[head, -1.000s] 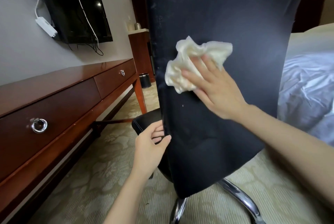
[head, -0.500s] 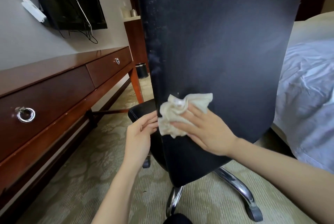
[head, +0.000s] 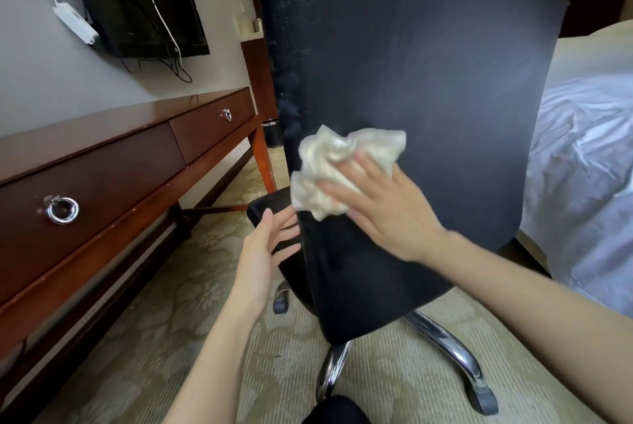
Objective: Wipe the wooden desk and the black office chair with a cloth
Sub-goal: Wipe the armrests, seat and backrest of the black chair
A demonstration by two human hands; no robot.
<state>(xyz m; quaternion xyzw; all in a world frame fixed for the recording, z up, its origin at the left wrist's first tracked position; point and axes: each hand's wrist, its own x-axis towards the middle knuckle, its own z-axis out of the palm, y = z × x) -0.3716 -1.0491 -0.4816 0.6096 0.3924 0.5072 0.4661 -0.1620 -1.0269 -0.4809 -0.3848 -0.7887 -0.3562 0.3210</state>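
My right hand (head: 387, 211): fingers spread flat, pressing the crumpled pale cloth (head: 337, 166) against the back of the black office chair (head: 428, 74), low near its left edge. My left hand (head: 262, 252): fingers loosely extended, touching the backrest's left edge. Chrome base (head: 445, 345) on patterned carpet (head: 154, 338). Wooden desk (head: 102, 163) at left, apart from the chair. Bed (head: 582, 166) at right.

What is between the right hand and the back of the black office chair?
A crumpled cream cloth, which the right hand presses against the black office chair's back; the head view shows it.
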